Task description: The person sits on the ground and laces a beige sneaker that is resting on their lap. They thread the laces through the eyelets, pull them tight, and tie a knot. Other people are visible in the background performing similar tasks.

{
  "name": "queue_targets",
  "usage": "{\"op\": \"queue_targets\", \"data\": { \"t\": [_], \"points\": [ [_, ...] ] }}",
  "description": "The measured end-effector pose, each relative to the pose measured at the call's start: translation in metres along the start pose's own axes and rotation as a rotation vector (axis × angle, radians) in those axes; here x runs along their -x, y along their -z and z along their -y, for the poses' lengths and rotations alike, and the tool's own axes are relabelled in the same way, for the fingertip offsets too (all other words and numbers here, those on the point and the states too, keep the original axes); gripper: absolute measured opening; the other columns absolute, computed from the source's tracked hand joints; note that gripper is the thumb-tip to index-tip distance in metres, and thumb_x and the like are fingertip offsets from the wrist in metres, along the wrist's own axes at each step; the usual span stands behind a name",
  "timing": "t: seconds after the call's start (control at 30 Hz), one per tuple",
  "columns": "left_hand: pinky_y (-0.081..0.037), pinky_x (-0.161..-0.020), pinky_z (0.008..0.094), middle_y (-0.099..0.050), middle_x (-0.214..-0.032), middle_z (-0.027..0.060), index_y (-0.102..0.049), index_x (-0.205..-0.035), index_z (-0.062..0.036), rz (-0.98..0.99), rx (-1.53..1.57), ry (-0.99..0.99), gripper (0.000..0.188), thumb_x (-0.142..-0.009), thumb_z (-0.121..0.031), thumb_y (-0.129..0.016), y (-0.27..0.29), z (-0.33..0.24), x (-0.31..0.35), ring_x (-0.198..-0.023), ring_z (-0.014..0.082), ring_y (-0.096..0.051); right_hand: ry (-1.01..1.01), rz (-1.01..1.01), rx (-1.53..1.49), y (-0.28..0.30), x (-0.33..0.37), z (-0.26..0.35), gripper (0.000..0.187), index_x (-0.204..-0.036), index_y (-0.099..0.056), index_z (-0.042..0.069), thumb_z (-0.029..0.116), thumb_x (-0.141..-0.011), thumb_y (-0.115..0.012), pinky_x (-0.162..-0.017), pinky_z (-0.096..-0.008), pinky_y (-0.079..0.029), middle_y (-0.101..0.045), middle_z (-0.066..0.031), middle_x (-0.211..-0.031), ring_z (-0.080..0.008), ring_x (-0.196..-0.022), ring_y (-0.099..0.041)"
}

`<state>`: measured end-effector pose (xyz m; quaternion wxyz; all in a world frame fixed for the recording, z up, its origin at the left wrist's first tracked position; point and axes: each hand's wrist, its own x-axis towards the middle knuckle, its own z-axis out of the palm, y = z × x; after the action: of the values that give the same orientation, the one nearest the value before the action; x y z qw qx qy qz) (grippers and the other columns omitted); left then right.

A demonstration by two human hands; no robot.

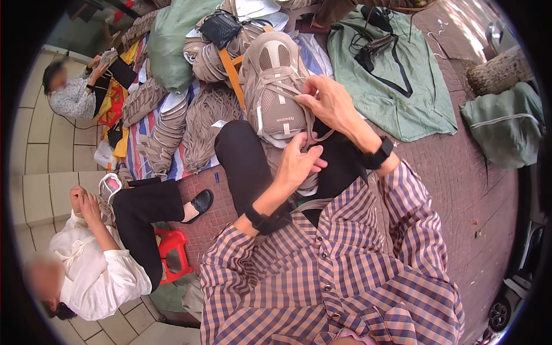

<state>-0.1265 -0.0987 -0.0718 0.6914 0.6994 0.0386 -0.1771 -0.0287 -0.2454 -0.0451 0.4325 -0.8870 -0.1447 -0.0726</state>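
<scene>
A taupe sneaker upper (280, 95) with mesh panels and pale trim lies in front of me, over my knees, its tongue end toward me. A flat taupe shoelace (280, 76) crosses its front in several rows. At the upper's right edge, my right hand (336, 106) pinches the lace between thumb and forefinger. My left hand (297, 164) is just below the tongue end, fingers curled round a loose stretch of the lace that hangs down the right side. Its exact grip is partly hidden by the fingers.
Bundled taupe uppers (164, 135) and a hank of laces (210, 115) lie left on a striped sheet. Beyond are a green sack (172, 43) and green cloth (397, 86) with a black strap. Two people sit left, one near a red stool (173, 253).
</scene>
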Motion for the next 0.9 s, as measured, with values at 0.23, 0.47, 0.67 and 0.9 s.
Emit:
{"op": "queue_targets", "data": {
  "t": [0.23, 0.47, 0.67, 0.9],
  "points": [
    [-0.05, -0.057, 0.0315, -0.065, -0.073, 0.0079, -0.065, -0.104, -0.0064, 0.109, -0.603, -0.212, 0.016, -0.095, -0.012, -0.053, 0.035, -0.022, 0.055, -0.058, 0.0227, -0.063, 0.462, -0.196, 0.565, 0.023, -0.01, 0.001, 0.012, -0.09, -0.052, 0.008, 0.007, -0.082, -0.061, -0.059, -0.0389, -0.049, -0.056, -0.01, -0.071, -0.0297, -0.069, -0.063],
    [-0.047, -0.054, 0.0288, -0.069, -0.08, 0.0096, -0.069, -0.096, -0.0054, -0.088, -0.944, -0.237, 0.018, -0.095, -0.011, -0.052, 0.146, -0.077, 0.19, -0.062, 0.0208, -0.065, 0.316, -0.406, 0.391, 0.017, -0.015, -0.022, 0.009, -0.089, -0.054, 0.009, 0.01, -0.085, -0.062, -0.058, -0.0378, -0.047, -0.061, -0.0081, -0.076, -0.0287, -0.068, -0.063],
    [-0.026, -0.047, 0.0249, -0.039, -0.057, -0.0041, -0.067, -0.096, -0.0066, -0.834, -0.992, -0.031, 0.028, -0.103, -0.017, -0.042, 0.324, -0.048, 0.265, -0.05, 0.0054, -0.034, 0.261, -0.3, 0.283, -0.018, -0.006, -0.014, 0.015, -0.087, -0.052, 0.008, 0.021, -0.091, -0.056, -0.06, -0.0469, -0.047, -0.063, -0.0127, -0.075, -0.0357, -0.068, -0.063],
    [-0.048, -0.089, 0.0343, -0.06, -0.118, 0.0145, -0.058, -0.12, -0.0041, -0.311, -1.168, -0.104, 0.038, -0.083, -0.011, -0.063, 0.277, 0.013, 0.175, -0.104, 0.0292, -0.061, -0.028, 0.149, 0.107, 0.014, 0.034, -0.007, 0.033, -0.077, -0.06, 0.004, 0.031, -0.096, -0.056, -0.052, -0.0359, -0.045, -0.061, -0.0078, -0.059, -0.0242, -0.052, -0.059]
  ]
}}
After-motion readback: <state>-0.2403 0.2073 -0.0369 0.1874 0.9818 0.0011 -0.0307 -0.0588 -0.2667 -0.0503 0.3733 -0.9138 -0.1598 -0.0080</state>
